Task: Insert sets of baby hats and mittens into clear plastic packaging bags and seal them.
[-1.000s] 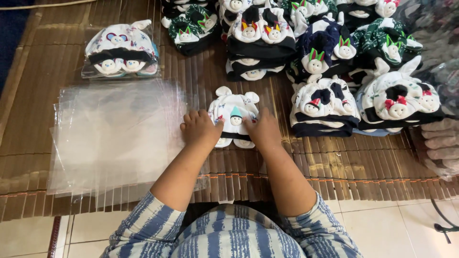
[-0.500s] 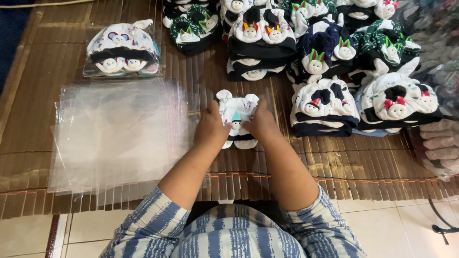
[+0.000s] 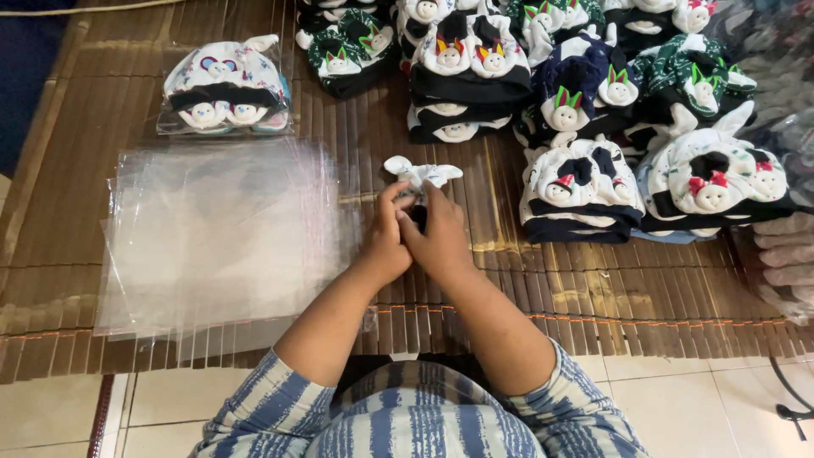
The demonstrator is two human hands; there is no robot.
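A small white baby hat (image 3: 420, 175) with animal ears is squeezed together between both my hands over the bamboo mat (image 3: 593, 288). My left hand (image 3: 386, 237) grips its left side and my right hand (image 3: 441, 233) grips its right side, fingers touching. Only the white ears and a bit of dark trim show above my fingers. A stack of clear plastic bags (image 3: 220, 233) lies flat just left of my hands.
One bagged hat set (image 3: 225, 85) sits at the far left of the mat. Several piles of folded dark and white hats (image 3: 585, 182) crowd the back and right. Another person's fingers (image 3: 784, 254) rest at the right edge. Tiled floor (image 3: 51, 411) runs along the front.
The hat lay flat on the mat under my hands a second ago. I have lifted it and bunched it together between both hands, which have drawn closer to each other.
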